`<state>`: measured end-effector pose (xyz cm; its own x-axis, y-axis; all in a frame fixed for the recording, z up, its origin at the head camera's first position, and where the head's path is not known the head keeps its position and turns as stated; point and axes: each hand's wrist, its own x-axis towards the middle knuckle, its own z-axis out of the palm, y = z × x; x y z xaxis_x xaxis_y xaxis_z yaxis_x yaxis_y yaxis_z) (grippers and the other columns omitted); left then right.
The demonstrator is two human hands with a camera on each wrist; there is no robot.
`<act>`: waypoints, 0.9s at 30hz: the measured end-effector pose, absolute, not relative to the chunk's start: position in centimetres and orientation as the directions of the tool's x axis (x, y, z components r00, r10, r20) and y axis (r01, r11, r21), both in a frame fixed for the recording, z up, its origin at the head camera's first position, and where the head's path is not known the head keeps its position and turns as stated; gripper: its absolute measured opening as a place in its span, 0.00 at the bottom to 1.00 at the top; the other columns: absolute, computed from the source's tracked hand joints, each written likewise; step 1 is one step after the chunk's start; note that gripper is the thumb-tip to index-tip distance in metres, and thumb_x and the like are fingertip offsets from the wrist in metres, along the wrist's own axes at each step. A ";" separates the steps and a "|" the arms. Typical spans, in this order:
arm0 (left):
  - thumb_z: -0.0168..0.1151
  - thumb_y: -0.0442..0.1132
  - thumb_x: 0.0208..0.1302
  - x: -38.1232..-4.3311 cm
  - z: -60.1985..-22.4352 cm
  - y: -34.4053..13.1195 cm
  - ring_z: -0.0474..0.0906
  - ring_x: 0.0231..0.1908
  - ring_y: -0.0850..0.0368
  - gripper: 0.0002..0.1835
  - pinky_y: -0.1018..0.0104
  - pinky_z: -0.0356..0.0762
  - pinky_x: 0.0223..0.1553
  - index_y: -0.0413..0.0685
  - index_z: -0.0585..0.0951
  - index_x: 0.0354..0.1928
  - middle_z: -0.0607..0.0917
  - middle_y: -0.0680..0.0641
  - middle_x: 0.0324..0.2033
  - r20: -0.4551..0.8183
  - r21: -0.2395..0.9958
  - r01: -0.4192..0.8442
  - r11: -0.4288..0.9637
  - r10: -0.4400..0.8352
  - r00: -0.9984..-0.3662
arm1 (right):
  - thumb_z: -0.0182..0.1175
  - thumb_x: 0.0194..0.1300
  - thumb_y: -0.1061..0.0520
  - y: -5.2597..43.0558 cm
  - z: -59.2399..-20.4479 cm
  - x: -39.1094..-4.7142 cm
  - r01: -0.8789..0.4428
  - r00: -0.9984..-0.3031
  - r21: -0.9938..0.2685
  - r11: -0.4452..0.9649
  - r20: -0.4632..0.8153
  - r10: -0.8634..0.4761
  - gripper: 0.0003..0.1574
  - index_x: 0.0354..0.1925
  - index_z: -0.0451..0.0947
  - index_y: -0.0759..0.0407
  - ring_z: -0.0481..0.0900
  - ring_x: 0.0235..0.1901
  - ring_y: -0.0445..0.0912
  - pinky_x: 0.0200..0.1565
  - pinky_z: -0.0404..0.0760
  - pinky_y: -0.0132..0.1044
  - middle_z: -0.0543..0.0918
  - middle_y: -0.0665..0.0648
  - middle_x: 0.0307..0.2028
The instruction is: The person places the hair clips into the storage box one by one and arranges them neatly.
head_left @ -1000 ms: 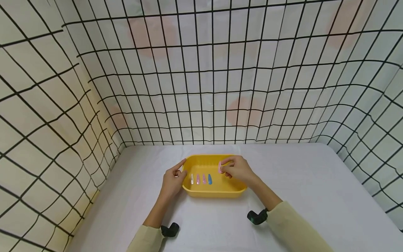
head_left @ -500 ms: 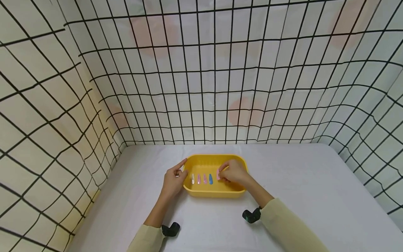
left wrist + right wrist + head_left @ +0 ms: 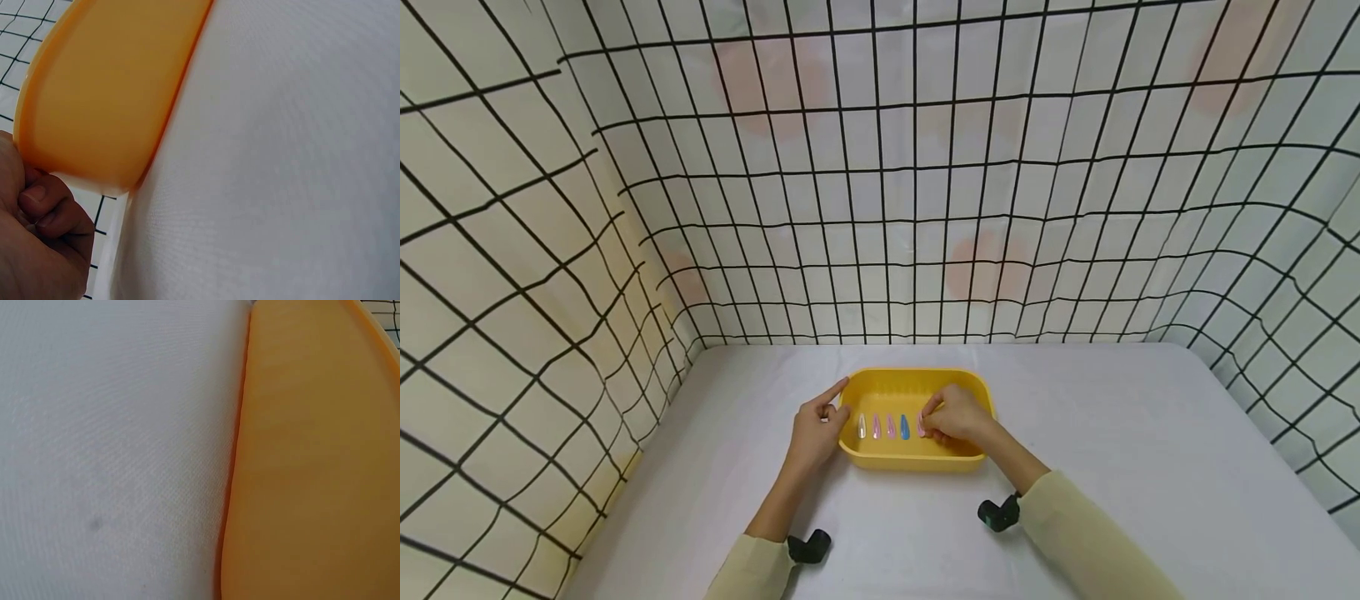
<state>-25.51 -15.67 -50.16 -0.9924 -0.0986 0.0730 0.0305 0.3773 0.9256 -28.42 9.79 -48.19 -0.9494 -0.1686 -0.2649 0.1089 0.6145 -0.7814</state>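
A yellow plastic tray [image 3: 917, 461] sits on the white table in the head view. My left hand [image 3: 814, 429] grips its left rim, thumb on the inner side and other fingers outside; the left wrist view shows those fingers curled at the tray's wall. Inside the tray, my right hand [image 3: 958, 414] pinches a pink snap hair clip [image 3: 921, 423] low over the floor, fingertips partly covering it. Left of it stand in a row a blue hair clip [image 3: 905, 427], two pink hair clips [image 3: 891, 426] and a pale hair clip [image 3: 862, 426]. The right wrist view shows only tray wall and cloth.
White cloth covers the table [image 3: 1112, 467] around the tray. A black wire grid [image 3: 915, 221] with white sheeting behind encloses the back and both sides. A black wrist camera [image 3: 998, 514] sits by the right sleeve, another camera [image 3: 809, 547] by the left.
My right hand has lowered the pink hair clip to the tray floor, right of the blue one, and moved slightly toward the front. My left hand keeps its hold on the rim.
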 end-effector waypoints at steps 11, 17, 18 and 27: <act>0.63 0.39 0.68 -25.5 -50.0 -15.6 0.61 0.16 0.60 0.27 0.73 0.61 0.17 0.63 0.80 0.68 0.70 0.53 0.17 0.066 0.923 0.021 0.383 -0.103 -0.992 | 0.72 0.62 0.60 9.6 -47.8 -28.0 0.113 -0.949 -0.784 0.610 -0.266 -0.167 0.08 0.35 0.82 0.62 0.77 0.17 0.45 0.23 0.78 0.29 0.84 0.57 0.23; 0.63 0.39 0.68 -25.7 -50.0 -15.4 0.61 0.16 0.60 0.26 0.72 0.60 0.17 0.62 0.80 0.68 0.69 0.53 0.17 0.083 0.918 0.036 0.395 -0.104 -0.991 | 0.70 0.66 0.50 10.0 -47.6 -28.2 0.084 -0.966 -0.793 0.603 -0.214 -0.146 0.14 0.38 0.83 0.60 0.78 0.19 0.47 0.24 0.77 0.31 0.85 0.57 0.25; 0.63 0.39 0.68 -25.7 -50.0 -15.4 0.61 0.16 0.60 0.26 0.72 0.60 0.17 0.62 0.80 0.68 0.69 0.53 0.17 0.087 0.917 0.039 0.396 -0.104 -0.991 | 0.69 0.67 0.49 10.1 -47.4 -28.2 0.067 -0.969 -0.800 0.596 -0.195 -0.153 0.15 0.39 0.83 0.60 0.79 0.19 0.48 0.24 0.78 0.32 0.85 0.58 0.25; 0.65 0.49 0.71 -25.9 -49.5 -16.6 0.63 0.16 0.60 0.28 0.71 0.65 0.18 0.65 0.76 0.72 0.74 0.51 0.18 0.112 0.866 0.066 0.495 -0.064 -0.992 | 0.61 0.73 0.43 12.8 -44.9 -27.6 -0.125 -0.962 -0.872 0.473 -0.009 -0.272 0.27 0.47 0.84 0.67 0.85 0.31 0.55 0.34 0.87 0.37 0.87 0.67 0.35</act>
<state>-25.86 -16.56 -49.51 -0.9916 -0.0643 0.1123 0.0660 0.4952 0.8663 -27.63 12.83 -44.91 -0.9624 -0.2716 -0.0092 -0.1253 0.4733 -0.8719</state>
